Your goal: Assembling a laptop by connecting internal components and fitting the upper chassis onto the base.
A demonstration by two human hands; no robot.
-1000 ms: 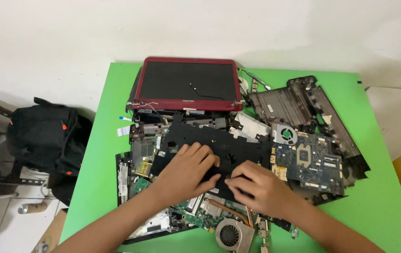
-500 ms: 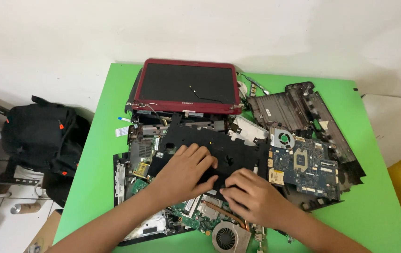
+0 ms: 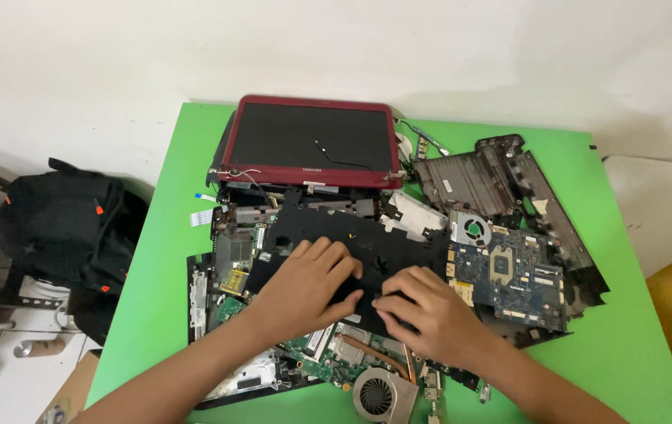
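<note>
Black plastic is what both hands press on: a flat, ragged-edged laptop panel [image 3: 352, 243] lying over the heap of dismantled parts in the middle of the green table [image 3: 163, 235]. Over the last second the right hand [image 3: 422, 314] has drawn back toward six o'clock, off the panel's centre to its near edge, while the left hand [image 3: 308, 283] has stayed flat where it was. This reads as a shift of grip on the panel rather than a lift; the panel itself has not visibly moved.

The left hand lies palm down, fingers spread and pointing to one o'clock, holding nothing. The right hand is curled, fingertips hooked at the panel's edge toward nine o'clock; whether they have closed around it cannot be told. At twelve o'clock lies the red-framed screen [image 3: 312, 141], at three the blue circuit board [image 3: 509, 275], at six a cooling fan [image 3: 379, 396].
</note>
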